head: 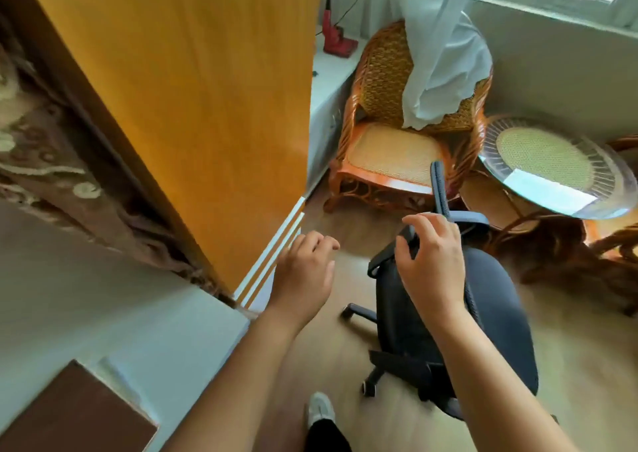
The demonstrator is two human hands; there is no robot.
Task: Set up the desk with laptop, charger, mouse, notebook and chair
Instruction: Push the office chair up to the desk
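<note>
right hand (431,255) fingers (402,244) around chair (497,313) – left hand (303,272) free

Office chair (497,313) before wicker chair (397,123), glass table (552,168) to its right

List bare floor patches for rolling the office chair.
Open wood floor between the orange panel, wicker armchair and office chair; more at the far right. Crowded around the glass table, beside the chair's armrest.

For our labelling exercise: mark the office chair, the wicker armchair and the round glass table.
office chair (497,313): head view, on the dark seat cushion.
wicker armchair (390,155): head view, on the woven seat.
round glass table (545,161): head view, on the glass top.
</note>
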